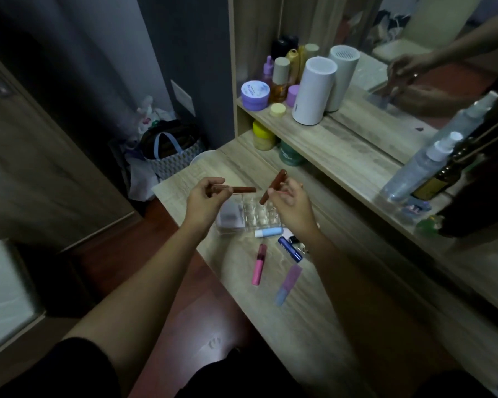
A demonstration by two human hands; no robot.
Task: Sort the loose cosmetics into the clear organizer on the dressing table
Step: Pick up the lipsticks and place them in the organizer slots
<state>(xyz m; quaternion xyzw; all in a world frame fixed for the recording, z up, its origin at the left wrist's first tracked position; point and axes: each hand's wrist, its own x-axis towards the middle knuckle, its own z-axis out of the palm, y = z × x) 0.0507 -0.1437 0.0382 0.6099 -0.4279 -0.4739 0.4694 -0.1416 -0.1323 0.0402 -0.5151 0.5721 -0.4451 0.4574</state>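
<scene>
My left hand (204,202) holds a brown lip-gloss tube (240,189) level above the clear organizer (255,216). My right hand (292,206) grips a second brown tube (273,186), tilted, also over the organizer's small compartments. A flat pale compact lies in the organizer's left part (229,216). Loose on the dressing table (314,326) in front of it lie a light blue stick (268,232), a pink tube (259,264), a dark blue tube (290,249) and a lilac-and-blue tube (288,284). Small dark items sit partly hidden beside my right wrist.
A raised shelf (357,150) behind holds jars, bottles, a white cylinder (314,90) and spray bottles (426,168) at the right. A mirror (414,53) stands above it. Yellow and green jars sit under the shelf. A bag (170,150) rests on the floor at the left.
</scene>
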